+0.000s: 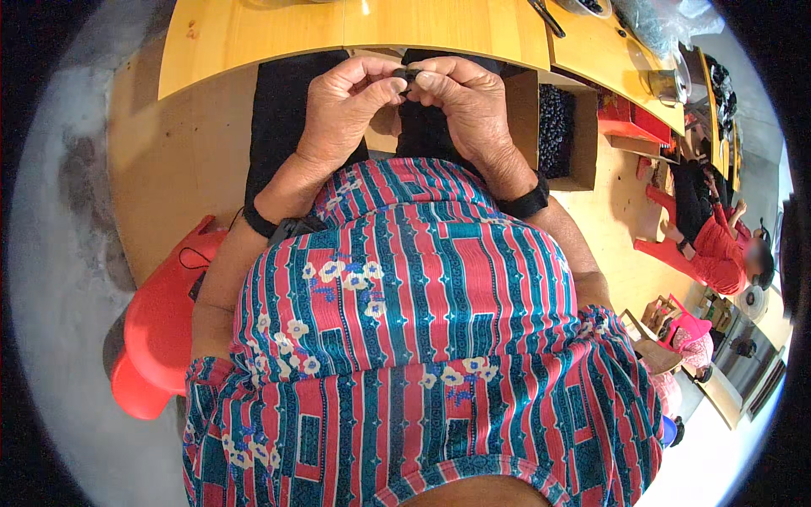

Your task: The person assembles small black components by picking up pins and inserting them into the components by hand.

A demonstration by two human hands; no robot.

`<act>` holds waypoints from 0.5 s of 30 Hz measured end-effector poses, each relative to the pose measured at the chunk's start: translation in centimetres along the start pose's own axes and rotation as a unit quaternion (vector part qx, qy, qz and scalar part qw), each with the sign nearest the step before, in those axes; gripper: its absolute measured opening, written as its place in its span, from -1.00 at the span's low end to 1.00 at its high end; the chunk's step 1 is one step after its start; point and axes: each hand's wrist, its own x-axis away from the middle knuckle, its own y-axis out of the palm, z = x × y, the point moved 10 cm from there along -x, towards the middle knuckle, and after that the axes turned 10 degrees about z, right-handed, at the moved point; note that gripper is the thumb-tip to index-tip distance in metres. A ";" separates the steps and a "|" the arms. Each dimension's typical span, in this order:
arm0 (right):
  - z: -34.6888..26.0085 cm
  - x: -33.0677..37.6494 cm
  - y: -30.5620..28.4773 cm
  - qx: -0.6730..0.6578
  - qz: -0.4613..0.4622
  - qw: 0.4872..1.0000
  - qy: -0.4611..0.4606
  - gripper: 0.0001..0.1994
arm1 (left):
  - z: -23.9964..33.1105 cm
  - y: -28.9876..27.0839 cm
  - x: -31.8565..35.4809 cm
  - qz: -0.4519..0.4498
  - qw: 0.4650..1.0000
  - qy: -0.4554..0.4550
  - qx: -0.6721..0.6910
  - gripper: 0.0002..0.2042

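A small black part (409,76) is pinched between my two hands, just off the near edge of the wooden table (355,29). My left hand (346,106) grips it from the left with thumb and forefinger. From the other side, the thumb and fingers of my right hand (463,101) close on it too. The fingertips cover most of the part, so its exact kind cannot be made out. Both hands are above my lap, over my dark trousers.
Below the table at right stands an open cardboard box (581,139) of small black pieces. A black tool (547,17), a metal cup (666,84) and a clear plastic bag (672,25) lie on the tabletop. A red stool (160,329) is at left; a person in red (718,245) sits at far right.
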 end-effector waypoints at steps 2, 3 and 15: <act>0.8 -0.1 -0.1 -0.031 0.003 0.999 0.018 -0.93 | 0.0 0.1 0.0 -0.002 1.000 -0.006 0.001 -0.86; 0.8 0.0 0.1 -0.031 0.003 0.999 0.018 -0.93 | 0.2 0.1 0.1 0.002 1.000 -0.005 0.012 -0.86; -6.7 2.0 2.0 0.370 0.046 0.866 -0.334 -0.89 | -0.4 -0.4 0.1 0.024 1.000 -0.008 0.011 -0.85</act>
